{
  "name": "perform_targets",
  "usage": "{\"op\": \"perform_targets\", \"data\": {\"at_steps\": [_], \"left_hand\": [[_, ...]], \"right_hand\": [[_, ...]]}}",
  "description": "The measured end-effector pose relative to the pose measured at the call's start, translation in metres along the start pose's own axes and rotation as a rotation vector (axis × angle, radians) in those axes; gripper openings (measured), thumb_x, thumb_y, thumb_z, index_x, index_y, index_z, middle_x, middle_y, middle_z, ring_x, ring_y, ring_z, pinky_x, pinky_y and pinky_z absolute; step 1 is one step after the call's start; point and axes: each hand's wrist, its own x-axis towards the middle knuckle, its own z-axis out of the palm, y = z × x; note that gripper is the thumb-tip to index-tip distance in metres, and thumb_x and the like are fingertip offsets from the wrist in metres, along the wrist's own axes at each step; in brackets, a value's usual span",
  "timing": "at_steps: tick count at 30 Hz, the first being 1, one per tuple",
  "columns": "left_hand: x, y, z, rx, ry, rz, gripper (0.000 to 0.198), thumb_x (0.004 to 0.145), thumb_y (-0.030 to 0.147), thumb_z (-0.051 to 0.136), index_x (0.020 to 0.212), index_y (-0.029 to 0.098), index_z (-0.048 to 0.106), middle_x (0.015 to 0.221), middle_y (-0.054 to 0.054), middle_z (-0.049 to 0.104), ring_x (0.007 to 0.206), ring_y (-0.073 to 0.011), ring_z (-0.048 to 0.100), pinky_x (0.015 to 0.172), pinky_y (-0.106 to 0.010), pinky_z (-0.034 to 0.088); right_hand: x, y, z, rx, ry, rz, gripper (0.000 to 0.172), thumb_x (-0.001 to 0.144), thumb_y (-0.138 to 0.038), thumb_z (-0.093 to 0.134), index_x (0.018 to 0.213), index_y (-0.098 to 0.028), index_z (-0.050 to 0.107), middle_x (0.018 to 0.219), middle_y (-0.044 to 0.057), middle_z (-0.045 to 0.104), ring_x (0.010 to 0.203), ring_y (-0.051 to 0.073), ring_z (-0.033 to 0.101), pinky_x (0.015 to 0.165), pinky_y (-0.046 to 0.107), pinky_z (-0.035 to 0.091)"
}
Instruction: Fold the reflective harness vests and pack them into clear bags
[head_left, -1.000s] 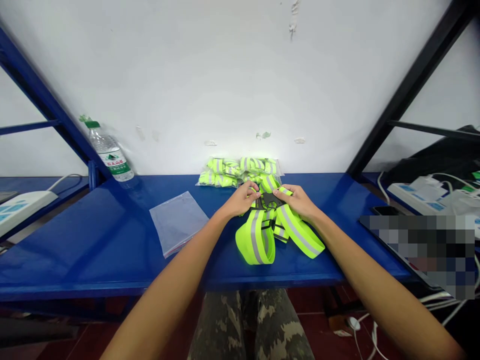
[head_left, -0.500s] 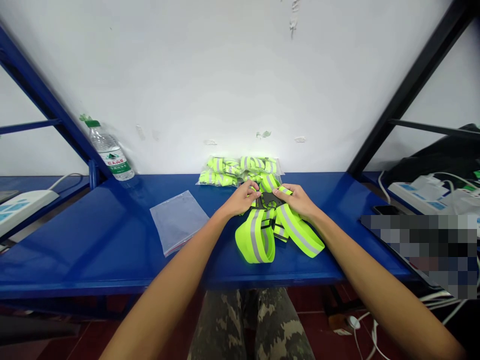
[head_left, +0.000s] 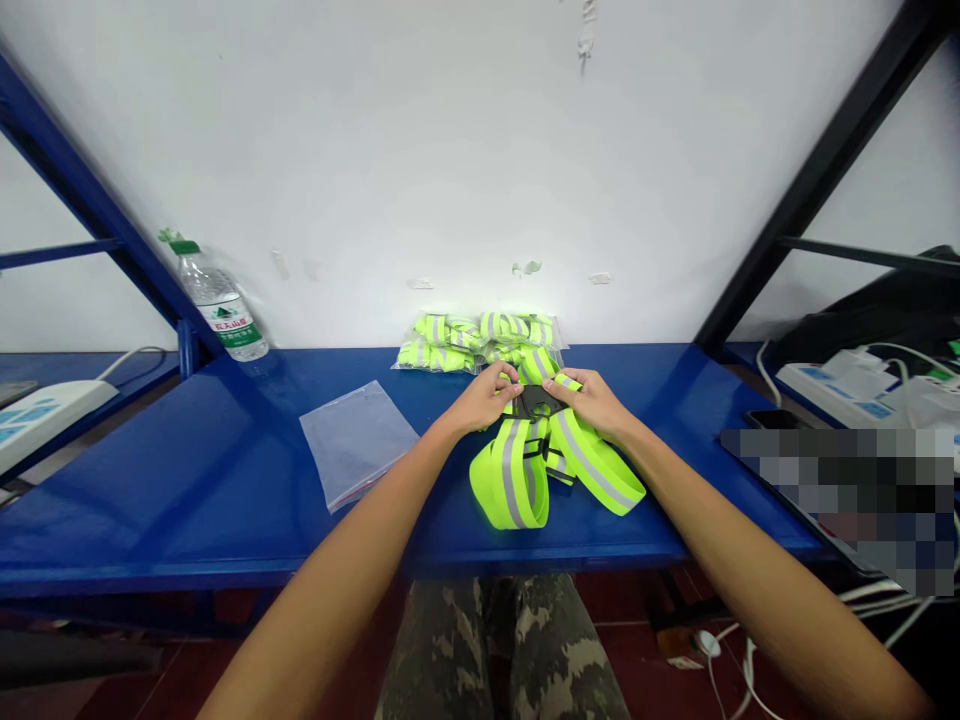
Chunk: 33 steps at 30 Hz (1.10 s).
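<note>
A neon-yellow reflective strap (head_left: 499, 480) with a grey stripe lies in loops on the blue table, below and between my hands. My left hand (head_left: 486, 396) is closed on the left end of its black plastic buckle (head_left: 537, 402). From the other side, my right hand (head_left: 594, 400) pinches the buckle's right end and the webbing beside it. The two buckle parts meet between my fingers; whether they are fully latched cannot be told. Smaller black adjusters (head_left: 534, 448) sit on the strap just below. Left of my left forearm lies a flat clear zip bag (head_left: 356, 440).
Clear packets of folded yellow straps (head_left: 439, 345) lie against the wall behind my hands. A water bottle (head_left: 229, 315) leans at the back left. Metal frame posts (head_left: 810, 180) rise on both sides. A power strip (head_left: 832, 395), phone (head_left: 772, 420) and cables are at the right.
My hands have drawn slightly together, and the two black buckle parts, apart before, now meet. The strap loops below have shifted a little.
</note>
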Motion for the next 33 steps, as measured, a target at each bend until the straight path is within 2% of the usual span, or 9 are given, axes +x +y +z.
{"op": "perform_targets", "data": {"at_steps": [8,12,15,18,21,23,27,29,33], "left_hand": [[-0.001,-0.001,0.0,-0.008,0.009,-0.001,0.018,0.092,0.033,0.056,0.097,0.02,0.044,0.064,0.008,0.046,0.047,-0.0049,0.031,0.048,-0.019,0.024],[-0.003,0.005,-0.001,-0.009,0.003,-0.022,0.021,0.093,0.035,0.056,0.101,0.02,0.044,0.073,0.005,0.052,0.046,-0.0044,0.039,0.046,-0.019,0.028],[-0.004,0.012,-0.006,0.019,-0.001,-0.065,0.028,0.091,0.041,0.057,0.107,0.022,0.043,0.082,0.002,0.056,0.042,-0.0039,0.042,0.042,-0.02,0.032],[-0.006,0.019,-0.016,0.094,0.011,-0.042,0.037,0.085,0.046,0.065,0.107,0.021,0.05,0.08,0.001,0.061,0.043,-0.0045,0.042,0.044,-0.021,0.034],[-0.008,0.027,-0.03,0.188,0.007,0.001,0.042,0.078,0.048,0.072,0.103,0.016,0.06,0.075,-0.003,0.066,0.057,-0.0106,0.052,0.053,-0.023,0.039],[-0.009,0.035,-0.039,0.26,-0.025,0.002,0.046,0.074,0.051,0.075,0.102,0.015,0.065,0.069,-0.003,0.066,0.059,-0.0129,0.054,0.055,-0.024,0.039],[-0.009,0.049,-0.055,0.412,-0.066,0.007,0.046,0.067,0.055,0.079,0.088,0.015,0.07,0.048,0.005,0.045,0.046,-0.0087,0.037,0.048,-0.024,0.024],[-0.008,0.055,-0.062,0.469,-0.074,0.032,0.044,0.062,0.054,0.082,0.082,0.015,0.072,0.049,0.005,0.045,0.047,-0.0088,0.037,0.05,-0.025,0.023],[-0.002,0.067,-0.074,0.625,-0.038,0.085,0.051,0.048,0.053,0.088,0.081,0.017,0.073,0.07,0.0,0.063,0.064,-0.0154,0.053,0.057,-0.025,0.032]], "right_hand": [[-0.001,-0.003,0.001,0.036,-0.002,0.008,0.047,0.061,-0.061,0.08,0.072,-0.018,0.064,0.067,0.001,0.063,0.06,0.016,0.055,0.054,0.027,0.043],[0.001,-0.002,-0.001,0.01,0.016,-0.012,0.047,0.062,-0.062,0.079,0.072,-0.018,0.065,0.068,0.001,0.064,0.061,0.017,0.056,0.055,0.027,0.044],[0.001,-0.003,-0.006,0.017,0.025,-0.02,0.046,0.062,-0.061,0.08,0.073,-0.018,0.066,0.067,0.001,0.062,0.06,0.015,0.054,0.054,0.027,0.043],[-0.001,-0.01,-0.015,-0.012,-0.006,-0.053,0.045,0.063,-0.059,0.08,0.07,-0.017,0.067,0.067,0.002,0.063,0.06,0.014,0.053,0.055,0.026,0.041],[-0.003,-0.019,-0.029,-0.098,-0.102,-0.065,0.042,0.063,-0.055,0.081,0.069,-0.016,0.066,0.062,0.0,0.059,0.057,0.011,0.047,0.053,0.025,0.035],[-0.005,-0.027,-0.04,-0.17,-0.151,-0.042,0.042,0.062,-0.054,0.082,0.069,-0.016,0.065,0.057,-0.002,0.054,0.053,0.009,0.042,0.051,0.025,0.03],[-0.009,-0.045,-0.06,-0.369,-0.209,-0.044,0.044,0.063,-0.056,0.08,0.065,-0.017,0.061,0.057,-0.002,0.052,0.053,0.009,0.04,0.049,0.025,0.027],[-0.012,-0.053,-0.066,-0.501,-0.225,-0.058,0.044,0.063,-0.056,0.08,0.063,-0.018,0.058,0.059,-0.002,0.055,0.055,0.01,0.043,0.049,0.025,0.028],[-0.015,-0.066,-0.075,-0.697,-0.201,-0.078,0.044,0.06,-0.053,0.082,0.061,-0.02,0.053,0.058,-0.002,0.056,0.055,0.012,0.047,0.049,0.026,0.031]]}}
